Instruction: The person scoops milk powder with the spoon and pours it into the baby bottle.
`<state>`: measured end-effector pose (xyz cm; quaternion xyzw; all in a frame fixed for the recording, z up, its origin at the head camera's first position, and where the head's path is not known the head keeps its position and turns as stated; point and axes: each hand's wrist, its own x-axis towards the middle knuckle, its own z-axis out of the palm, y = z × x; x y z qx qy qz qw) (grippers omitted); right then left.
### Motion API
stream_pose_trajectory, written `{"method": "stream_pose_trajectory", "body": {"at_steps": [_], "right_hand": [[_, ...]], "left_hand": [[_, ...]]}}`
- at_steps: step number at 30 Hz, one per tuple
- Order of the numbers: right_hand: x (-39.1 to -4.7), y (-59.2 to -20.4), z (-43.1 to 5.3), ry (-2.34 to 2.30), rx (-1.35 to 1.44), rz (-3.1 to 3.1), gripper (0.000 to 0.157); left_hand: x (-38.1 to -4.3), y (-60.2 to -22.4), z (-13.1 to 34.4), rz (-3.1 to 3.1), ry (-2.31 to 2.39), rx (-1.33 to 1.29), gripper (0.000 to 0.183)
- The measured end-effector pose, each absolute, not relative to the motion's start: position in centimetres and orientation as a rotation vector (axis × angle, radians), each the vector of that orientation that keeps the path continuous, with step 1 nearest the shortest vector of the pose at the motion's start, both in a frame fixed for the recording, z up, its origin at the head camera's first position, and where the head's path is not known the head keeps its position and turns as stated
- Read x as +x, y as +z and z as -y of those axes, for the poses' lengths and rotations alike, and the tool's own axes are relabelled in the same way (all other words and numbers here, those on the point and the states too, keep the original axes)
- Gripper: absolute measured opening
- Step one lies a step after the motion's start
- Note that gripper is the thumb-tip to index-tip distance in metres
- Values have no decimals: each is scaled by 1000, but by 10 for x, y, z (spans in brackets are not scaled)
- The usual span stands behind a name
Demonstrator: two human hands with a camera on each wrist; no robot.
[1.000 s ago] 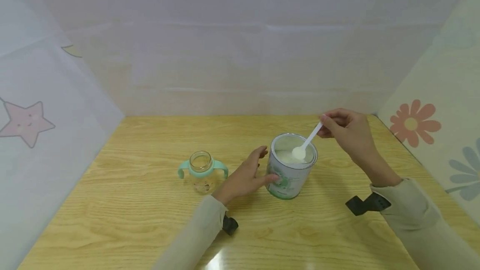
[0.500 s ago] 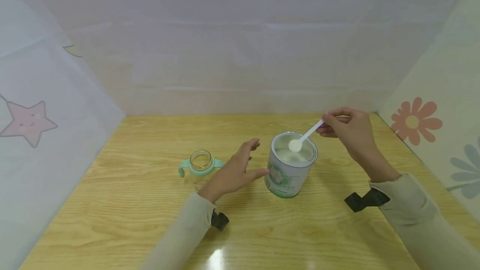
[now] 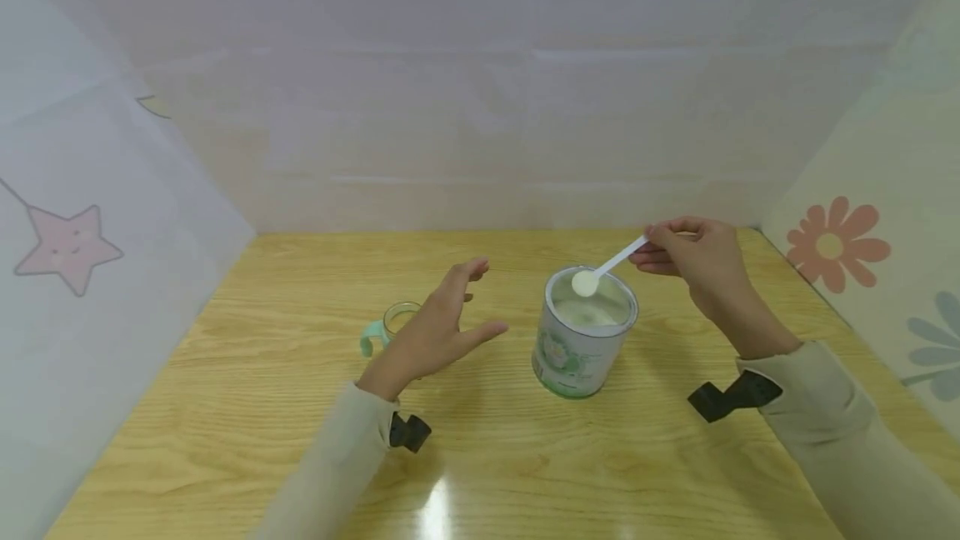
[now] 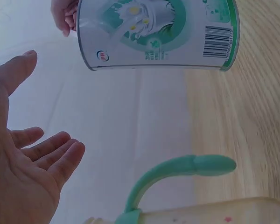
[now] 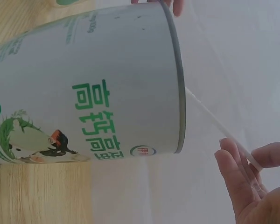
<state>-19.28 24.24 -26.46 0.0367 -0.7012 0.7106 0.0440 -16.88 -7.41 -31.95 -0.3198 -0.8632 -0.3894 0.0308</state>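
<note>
Between thumb and fingers, my right hand [image 3: 701,261] pinches the handle end of a white scoop [image 3: 624,255]. The scoop's round bowl, holding pale powder, is over the mouth of an open milk powder can [image 3: 577,357]. More powder shows inside the can. My left hand [image 3: 431,332] is apart from the can, its fingers spread and nothing in them. It passes in front of a clear baby bottle with mint-green handles [image 3: 372,333], hiding much of it. In the left wrist view, one green handle [image 4: 177,170] curves up below the can [image 4: 154,32].
The can and bottle stand on a wood-grain table [image 3: 262,440]. A pale cloth backdrop [image 3: 480,107] rises behind it, with printed sheets at both sides. A dark camera mount is strapped at each wrist.
My left hand has let go of the can's side and moved left, in front of the bottle. The scoop has risen from the powder to the can's mouth, moving slightly left.
</note>
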Motion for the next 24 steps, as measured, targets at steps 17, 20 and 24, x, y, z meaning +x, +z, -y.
{"method": "stream_pose_trajectory", "body": {"at_steps": [17,20,24], "right_hand": [[-200,-254,-235,2211,108,2142,10],[-202,-251,-232,2220,104,2152,9],[-203,-248,-227,2157,83,2208,10]], "left_hand": [[-165,-306,118,2703,-1189,-794,85],[-165,-307,126,2728,-1196,-746,86],[-165,-310,136,2739,-1201,-713,87]]}}
